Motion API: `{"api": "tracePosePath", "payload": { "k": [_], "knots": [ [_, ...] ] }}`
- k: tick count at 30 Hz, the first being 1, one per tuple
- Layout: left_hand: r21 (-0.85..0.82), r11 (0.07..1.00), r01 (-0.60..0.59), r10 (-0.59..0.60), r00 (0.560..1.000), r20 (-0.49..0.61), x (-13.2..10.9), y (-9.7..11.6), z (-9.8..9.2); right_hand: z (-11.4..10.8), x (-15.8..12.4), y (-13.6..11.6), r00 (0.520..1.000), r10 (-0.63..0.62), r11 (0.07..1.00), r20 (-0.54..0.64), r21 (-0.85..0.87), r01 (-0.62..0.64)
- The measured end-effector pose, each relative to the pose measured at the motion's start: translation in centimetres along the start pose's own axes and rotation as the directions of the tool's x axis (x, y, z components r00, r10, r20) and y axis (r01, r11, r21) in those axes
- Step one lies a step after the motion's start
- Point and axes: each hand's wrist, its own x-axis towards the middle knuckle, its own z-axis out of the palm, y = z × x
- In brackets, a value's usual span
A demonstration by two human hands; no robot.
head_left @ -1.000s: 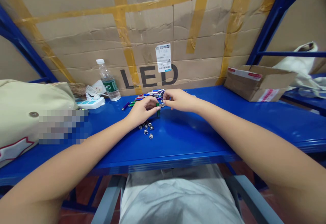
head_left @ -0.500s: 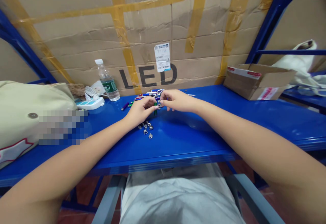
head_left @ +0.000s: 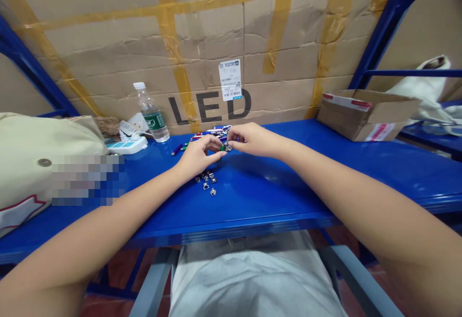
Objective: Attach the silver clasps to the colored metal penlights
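My left hand (head_left: 198, 157) pinches a short green tube (head_left: 222, 148) between thumb and fingers, just above the blue table. At the tube's upper end, my right hand (head_left: 251, 140) has its thumb and fingertips closed together; what they hold is too small and hidden to make out. Tiny shiny metal pieces (head_left: 228, 147) show by these fingertips. Several more small metal fittings (head_left: 206, 180) lie loose below my left wrist. Behind both hands is a pile of slim coloured tubes (head_left: 207, 135) in blue, green, red and white, partly covered by my fingers.
Along the back of the blue table (head_left: 281, 192) stand a water bottle (head_left: 154, 117) and a white power strip (head_left: 128, 145). A cream bag (head_left: 46, 139) sits at left, an open cardboard box (head_left: 355, 120) at right. A big taped carton (head_left: 209, 52) forms the back wall.
The green tube has tilted from upright, its top leaning toward my right hand. My right fingertips have come closer to its upper end and drawn together.
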Motion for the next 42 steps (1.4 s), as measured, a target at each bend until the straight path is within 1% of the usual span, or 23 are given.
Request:
{"api": "tracePosePath", "payload": {
  "k": [6, 10, 15, 20, 25, 28, 31, 33, 35, 36, 37, 38, 40, 42],
  "knots": [
    [0.062, 0.998, -0.009, 0.011, 1.000, -0.021, 0.1, 0.4, -0.2, -0.2, 0.0, 0.0, 0.999, -0.012, 1.000, -0.033, -0.010, 0.012],
    [0.135, 0.991, -0.016, 0.017, 1.000, -0.004, 0.1, 0.5, -0.3, -0.3, 0.0, -0.1, 0.999, -0.010, 1.000, -0.045, -0.017, 0.009],
    [0.166, 0.986, -0.023, 0.023, 1.000, 0.000, 0.1, 0.6, -0.4, -0.5, 0.0, -0.3, 1.000, -0.010, 0.999, -0.022, -0.046, 0.009],
    [0.167, 0.984, -0.056, 0.057, 0.998, 0.001, 0.0, 0.6, -0.4, -0.8, 0.0, -0.5, 1.000, -0.018, 0.991, -0.002, -0.132, 0.018],
    [0.199, 0.976, -0.092, 0.092, 0.996, 0.012, -0.2, 0.2, -0.2, -0.7, 0.0, -0.8, 0.997, -0.051, 0.976, 0.049, -0.207, 0.060],
    [0.236, 0.960, -0.148, 0.151, 0.989, 0.005, -0.3, 0.1, 0.1, -0.4, 0.1, -0.8, 0.996, -0.050, 0.967, 0.070, -0.246, 0.065],
    [0.295, 0.925, -0.240, 0.256, 0.967, -0.017, -0.3, 0.0, 0.2, 0.0, 0.1, -0.7, 0.998, -0.043, 0.968, 0.055, -0.246, 0.055],
    [0.361, 0.881, -0.305, 0.338, 0.941, -0.029, -0.4, -0.1, 0.1, 0.2, 0.1, -0.7, 1.000, -0.006, 0.985, 0.029, -0.172, 0.011],
    [0.441, 0.825, -0.353, 0.406, 0.913, -0.031, -0.4, -0.1, -0.1, 0.5, 0.1, -0.8, 0.994, 0.103, 0.995, 0.027, -0.006, -0.102],
    [0.485, 0.795, -0.365, 0.429, 0.903, -0.023, -0.5, -0.1, -0.2, 0.7, 0.0, -0.9, 0.983, 0.179, 0.977, 0.043, 0.108, -0.183],
    [0.529, 0.763, -0.372, 0.444, 0.896, -0.012, -0.5, -0.1, -0.3, 0.9, 0.0, -1.0, 0.964, 0.256, 0.936, 0.071, 0.233, -0.266],
    [0.571, 0.732, -0.372, 0.453, 0.891, -0.001, -0.6, 0.0, -0.4, 1.1, 0.0, -1.1, 0.940, 0.325, 0.869, 0.106, 0.359, -0.341],
    [0.642, 0.674, -0.367, 0.454, 0.890, 0.032, -0.6, 0.1, -0.6, 1.4, 0.0, -1.3, 0.884, 0.423, 0.676, 0.198, 0.581, -0.453],
    [0.678, 0.637, -0.366, 0.440, 0.895, 0.069, -0.5, 0.3, -0.8, 1.5, 0.1, -1.5, 0.833, 0.464, 0.462, 0.301, 0.720, -0.518]
  ]
}}
